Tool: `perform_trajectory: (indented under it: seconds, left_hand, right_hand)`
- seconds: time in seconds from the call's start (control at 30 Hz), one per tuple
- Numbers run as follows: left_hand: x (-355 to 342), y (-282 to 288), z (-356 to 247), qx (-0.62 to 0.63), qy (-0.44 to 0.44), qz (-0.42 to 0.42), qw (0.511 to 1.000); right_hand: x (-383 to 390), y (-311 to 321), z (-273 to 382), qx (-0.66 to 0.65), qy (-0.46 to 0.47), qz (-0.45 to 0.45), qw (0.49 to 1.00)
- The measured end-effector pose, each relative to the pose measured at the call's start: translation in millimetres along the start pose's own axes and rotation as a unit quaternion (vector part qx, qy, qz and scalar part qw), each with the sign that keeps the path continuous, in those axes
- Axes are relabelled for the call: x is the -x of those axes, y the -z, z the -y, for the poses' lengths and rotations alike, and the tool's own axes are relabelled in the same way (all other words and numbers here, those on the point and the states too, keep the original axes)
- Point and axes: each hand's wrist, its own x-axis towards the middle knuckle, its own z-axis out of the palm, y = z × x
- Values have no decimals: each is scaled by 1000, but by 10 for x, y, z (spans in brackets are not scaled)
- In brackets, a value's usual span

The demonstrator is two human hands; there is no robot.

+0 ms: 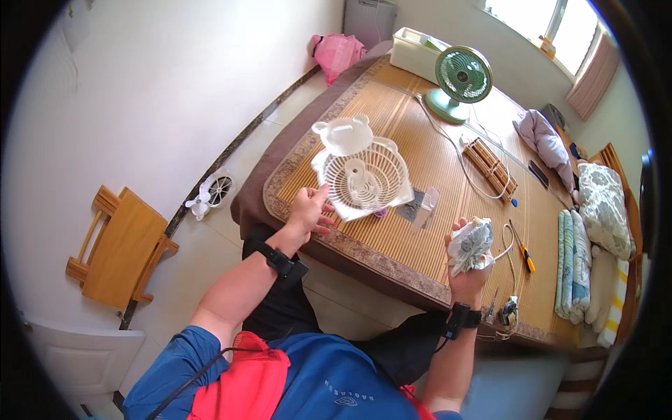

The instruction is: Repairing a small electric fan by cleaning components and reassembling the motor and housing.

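My left hand has its fingers apart at the near-left edge of a white plastic fan grille, the upper fingertip at its rim; whether it presses on it is unclear. A white bear-shaped piece sits at the grille's far side. My right hand holds a crumpled white-and-grey cloth. Beside that hand lie a yellow-handled screwdriver, a pale cord and a small motor-like part, all on the bamboo mat.
A green fan, white bin, wooden slatted piece, pillow and folded bedding are on the bed. At left, a wooden stool and white fan part rest along the wall.
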Motion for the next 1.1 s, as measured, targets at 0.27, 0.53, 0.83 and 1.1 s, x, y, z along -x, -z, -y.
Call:
perform_trajectory:
  seconds: [0.27, 0.53, 0.83, 1.1]
  left_hand:
    - [1252, -137, -351, 564, -20, 463, 683]
    - [1248, -303, -228, 525, -43, 436, 730]
    - [1486, -314, -298, -152, -657, 40, 737]
    - [980, -150, 603, -30, -464, 183, 866]
  right_hand:
    - [390, -1087, -875, 126, -5, 138, 982]
    - [901, -1761, -1643, -35, -69, 41, 996]
    - [959, -1417, -1403, -60, -169, 166, 970]
    - [1143, -1207, -1197, 275, -236, 191, 912]
